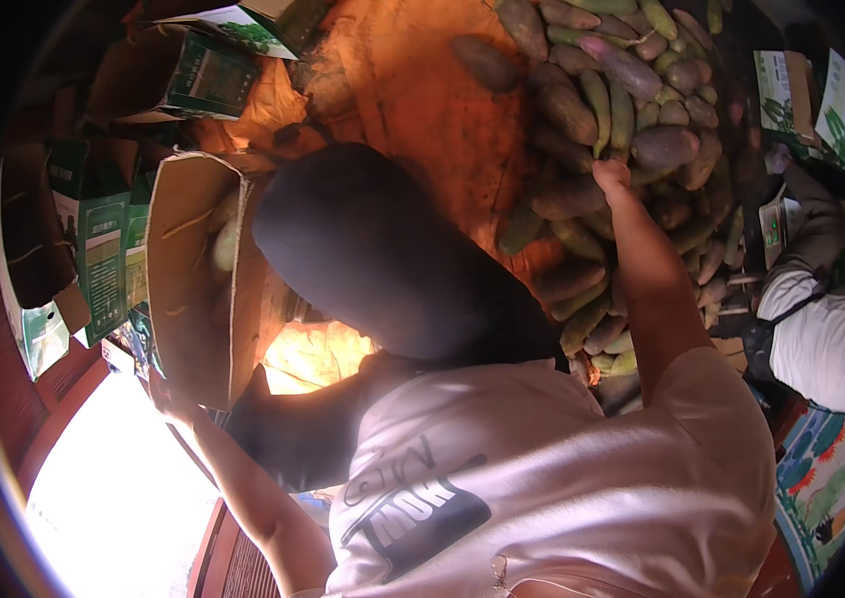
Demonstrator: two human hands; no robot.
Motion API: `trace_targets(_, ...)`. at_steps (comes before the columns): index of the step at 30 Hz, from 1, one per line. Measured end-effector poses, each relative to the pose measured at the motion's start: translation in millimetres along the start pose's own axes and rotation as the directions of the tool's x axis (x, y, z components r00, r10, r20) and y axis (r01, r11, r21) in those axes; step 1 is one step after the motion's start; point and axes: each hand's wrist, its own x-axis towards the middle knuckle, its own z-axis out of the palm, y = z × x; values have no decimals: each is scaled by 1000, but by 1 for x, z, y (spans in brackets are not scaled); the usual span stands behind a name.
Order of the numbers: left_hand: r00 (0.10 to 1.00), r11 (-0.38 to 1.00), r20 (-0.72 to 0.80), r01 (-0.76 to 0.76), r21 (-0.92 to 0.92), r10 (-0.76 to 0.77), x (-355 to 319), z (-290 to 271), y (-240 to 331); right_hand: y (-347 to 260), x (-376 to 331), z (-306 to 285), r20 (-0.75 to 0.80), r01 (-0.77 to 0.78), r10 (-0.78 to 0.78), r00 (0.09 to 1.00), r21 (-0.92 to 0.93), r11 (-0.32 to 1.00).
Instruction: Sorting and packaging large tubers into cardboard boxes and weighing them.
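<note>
A large heap of long radishes (666, 147), some green and some purplish, lies at the upper right. My right hand (612, 175) reaches into it and is closed round the near end of a slim green radish (621, 118). Another green radish (597, 100) lies right beside that one. On the left, a tall cardboard box (183, 269) stands open and tilted against my dark-trousered leg, with a pale round thing (225, 244) inside. My left hand (161, 396) is at the box's lower outer edge; its fingers are mostly hidden in shadow.
Orange sheeting (413, 120) covers the ground ahead. Green printed cartons (104, 239) stand at the left, and another open carton (178, 80) lies farther back. At the right, a person in a white top (831, 329) works near more cartons (786, 95). Bright light enters at lower left.
</note>
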Motion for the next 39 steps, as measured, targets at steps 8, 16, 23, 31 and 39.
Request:
trace_targets(8,996,981,-30,-76,178,83,-12,-4,-1,-8,49,38,372,-367,245,895,302,880)
trace_targets(16,996,961,-27,-74,265,84,-12,-10,-3,-37,37,33,252,-449,403,880,161,879)
trace_targets(23,998,992,-66,-11,125,19,-3,-6,17,-60,-4,-11,-18,-337,338,941,31,941)
trace_targets(31,970,972,-96,-228,-54,222,26,-25,63,-122,-2,-162,-232,-67,35,972,-132,989)
trace_targets(39,968,964,199,-104,-246,155,46,-49,62,-200,-68,-273,-365,610,-526,768,167,775)
